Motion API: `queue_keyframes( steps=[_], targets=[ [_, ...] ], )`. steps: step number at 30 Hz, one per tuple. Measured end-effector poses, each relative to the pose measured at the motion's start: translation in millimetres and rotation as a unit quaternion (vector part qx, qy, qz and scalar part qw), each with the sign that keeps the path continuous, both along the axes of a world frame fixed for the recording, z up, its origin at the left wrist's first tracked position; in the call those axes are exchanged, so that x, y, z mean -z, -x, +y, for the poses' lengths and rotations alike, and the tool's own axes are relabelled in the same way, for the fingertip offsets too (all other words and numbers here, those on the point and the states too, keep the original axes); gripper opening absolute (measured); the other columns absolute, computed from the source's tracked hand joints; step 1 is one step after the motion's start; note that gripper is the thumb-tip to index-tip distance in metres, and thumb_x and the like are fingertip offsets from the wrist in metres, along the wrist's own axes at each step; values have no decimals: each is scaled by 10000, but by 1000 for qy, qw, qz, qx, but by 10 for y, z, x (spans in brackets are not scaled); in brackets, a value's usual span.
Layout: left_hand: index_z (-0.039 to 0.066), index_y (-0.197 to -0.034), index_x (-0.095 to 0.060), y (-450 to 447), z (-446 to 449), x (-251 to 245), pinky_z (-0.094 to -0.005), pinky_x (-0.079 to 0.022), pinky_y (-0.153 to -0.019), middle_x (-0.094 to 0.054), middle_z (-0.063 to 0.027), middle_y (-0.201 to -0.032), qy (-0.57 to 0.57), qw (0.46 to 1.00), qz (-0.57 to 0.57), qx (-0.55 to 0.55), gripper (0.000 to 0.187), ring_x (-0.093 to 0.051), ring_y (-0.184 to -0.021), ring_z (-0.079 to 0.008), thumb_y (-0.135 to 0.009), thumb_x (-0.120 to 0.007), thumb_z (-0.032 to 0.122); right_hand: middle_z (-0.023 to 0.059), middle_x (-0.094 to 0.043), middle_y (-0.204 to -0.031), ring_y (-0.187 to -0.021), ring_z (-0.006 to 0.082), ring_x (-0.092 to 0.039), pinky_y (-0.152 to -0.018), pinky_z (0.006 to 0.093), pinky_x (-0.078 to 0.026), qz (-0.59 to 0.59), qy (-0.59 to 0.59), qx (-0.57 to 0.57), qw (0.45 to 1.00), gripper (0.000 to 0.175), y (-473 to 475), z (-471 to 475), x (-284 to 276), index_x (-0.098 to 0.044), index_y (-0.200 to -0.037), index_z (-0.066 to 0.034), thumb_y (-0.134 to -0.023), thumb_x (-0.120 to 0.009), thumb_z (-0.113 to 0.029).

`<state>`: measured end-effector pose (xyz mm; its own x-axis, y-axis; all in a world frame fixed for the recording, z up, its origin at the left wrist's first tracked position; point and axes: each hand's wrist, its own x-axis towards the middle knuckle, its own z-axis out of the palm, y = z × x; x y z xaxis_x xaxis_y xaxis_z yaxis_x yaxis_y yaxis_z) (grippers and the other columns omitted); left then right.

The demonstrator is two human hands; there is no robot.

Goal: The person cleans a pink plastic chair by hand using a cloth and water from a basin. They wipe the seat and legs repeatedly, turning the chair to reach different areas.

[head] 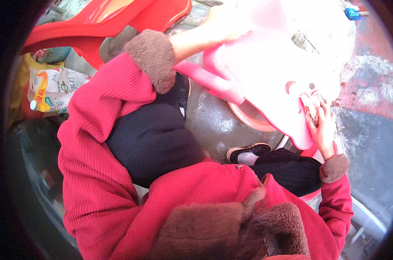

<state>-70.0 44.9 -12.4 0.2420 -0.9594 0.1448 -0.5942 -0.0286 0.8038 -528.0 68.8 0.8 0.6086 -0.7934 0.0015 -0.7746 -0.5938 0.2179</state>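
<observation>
In front of me a large moulded pink plastic piece (274,78) with several cut-out holes is tilted, much of it washed out by bright light. My right hand (321,122) presses a crumpled wet-looking cloth (310,105) against its narrower end, beside the holes. At the piece's far side is my left hand (224,22); glare hides its fingers, so its hold cannot be made out. Under the pink piece stands a round orange-pink basin (256,118), partly hidden, with what looks like water inside.
A red-orange moulded plastic piece (96,27) lies at the upper left. Below it is a printed plastic bag (58,87). A dark, shiny rounded surface (37,182) borders my left side. The concrete floor (216,120) looks wet. A small blue item (352,13) lies far right.
</observation>
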Motion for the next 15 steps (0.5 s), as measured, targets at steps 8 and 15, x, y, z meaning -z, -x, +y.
queue_keyframes(
  steps=[8,15],
  targets=[
    [-14,-1417,-481,-51,12,-47,-452,-496,-1016,-628,-259,-1274,68,997,-10,46,775,-618,-1195,-378,-805,-801,340,262,-621,-1277,-1172,423,-607,-1016,459,-478,-178,128,-17,975,422,87,-1207,87,-594,-1277,29,-914,-703,-157],
    [-13,-1404,-499,-23,-13,-45,-436,-502,-1014,-646,-240,-1248,118,986,75,91,752,-628,-1180,-362,-799,-814,304,193,-692,-1153,-1064,384,-674,-938,449,-525,-168,-45,38,984,516,-505,-1710,147,-606,-1329,-54,-904,-736,-316]
  ],
)
